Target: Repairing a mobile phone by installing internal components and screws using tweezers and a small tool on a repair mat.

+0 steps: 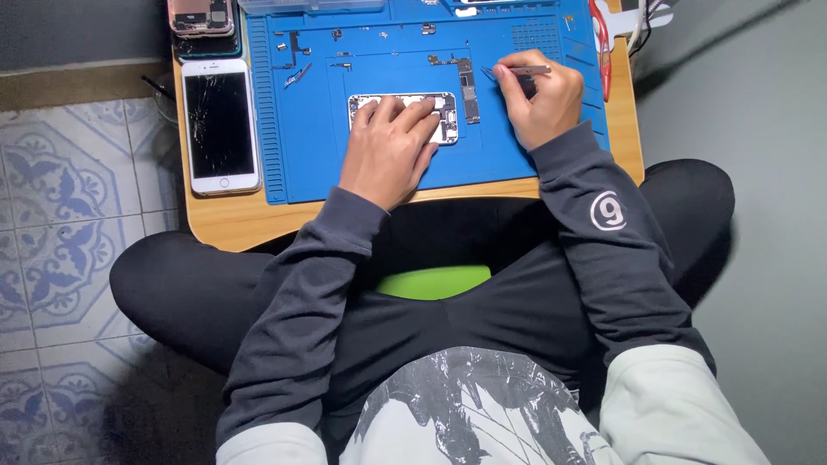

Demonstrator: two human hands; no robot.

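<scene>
we sit cross-legged at a small wooden table (233, 226) with a blue repair mat (301, 164) on it. our left hand (389, 148) lies flat on an opened phone body (444, 120) in the middle of the mat. the fingers are spread out and press down on it, so this hand is not closed around anything; it just holds the phone body in place. only the right end and top edge of the phone body show past our fingers.

our right hand (538, 99) is just to the right of it. its fingers are pinched together on a pair of thin metal tweezers (508, 72). the tips point left, near a long dark circuit board (468, 86) that lies on the mat just beside the phone body, up and to the right of it.

we think a good part of the taking apart is done. the phone body is open with no screen on it, the circuit board is out and lying apart from it, and small screws and little parts (297, 53) are laid out along the top of the mat. we cannot tell what is left inside the phone body, because our hand covers most of it.

off the mat on the left lies a white phone with a cracked screen (220, 125), face up. above it sits another opened phone (201, 15). a red-handled tool (600, 43) lies at the right edge of the mat.
</scene>
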